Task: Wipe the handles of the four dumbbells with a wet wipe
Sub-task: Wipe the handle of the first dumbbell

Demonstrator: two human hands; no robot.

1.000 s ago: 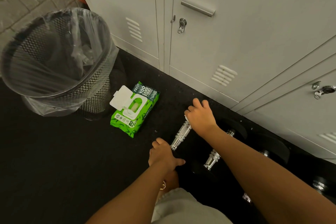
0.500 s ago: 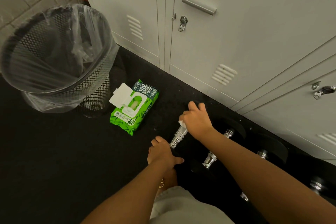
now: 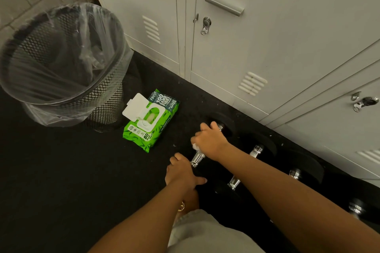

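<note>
2 hands: right hand (image 3: 211,141) fingers grip white wipe (image 3: 195,146) around chrome handle (image 3: 197,158); left hand (image 3: 182,172) flat.

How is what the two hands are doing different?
The right hand curls round the shiny handle of the nearest dumbbell with a white wipe under its fingers; the left hand holds no wipe. The right hand sits farther along the handle, toward the lockers; the left hand rests at the dumbbell's near end with its thumb sticking out. Both are on the same dumbbell.
</note>
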